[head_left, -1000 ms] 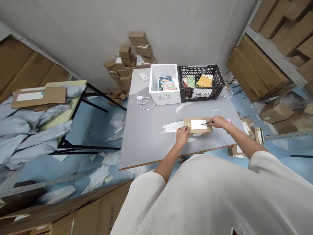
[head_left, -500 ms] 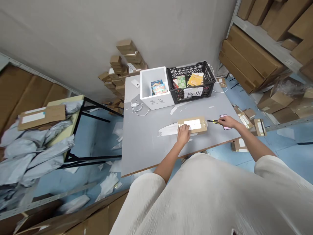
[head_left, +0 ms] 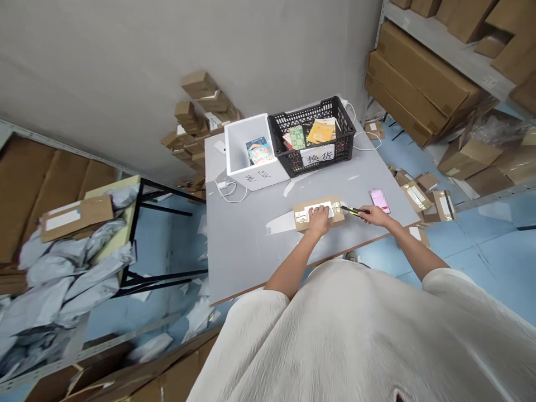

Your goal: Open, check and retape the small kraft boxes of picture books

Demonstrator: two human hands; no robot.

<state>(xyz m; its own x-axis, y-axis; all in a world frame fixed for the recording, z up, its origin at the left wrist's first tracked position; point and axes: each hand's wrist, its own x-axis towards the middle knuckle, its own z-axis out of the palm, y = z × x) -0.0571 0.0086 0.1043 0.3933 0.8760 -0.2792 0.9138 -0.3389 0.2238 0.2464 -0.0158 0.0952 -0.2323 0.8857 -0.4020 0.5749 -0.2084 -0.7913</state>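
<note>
My left hand (head_left: 319,221) lies on top of a small taped cardboard box (head_left: 300,216), its fingers spread over the white label. In my right hand (head_left: 374,215) is a yellow and black utility knife (head_left: 355,211), its tip pointing left at the box's right end. Whether the blade touches the box, I cannot tell. A phone with a pink screen (head_left: 379,200) lies just behind my right hand. Left of the box, a whitish strip (head_left: 280,224) lies on the grey table (head_left: 247,251).
At the table's back stand a white foam bin (head_left: 262,175) with books and a black crate (head_left: 293,164) with booklets. A white cable (head_left: 237,198) lies at left. Stacked cartons (head_left: 201,84), a side table with grey parcels (head_left: 92,279), and shelves (head_left: 444,50) surround the table.
My right hand has brought the knife left and closer to the box's end, uncovering more of the phone. My left hand has shifted farther onto the label. The whole view has turned slightly.
</note>
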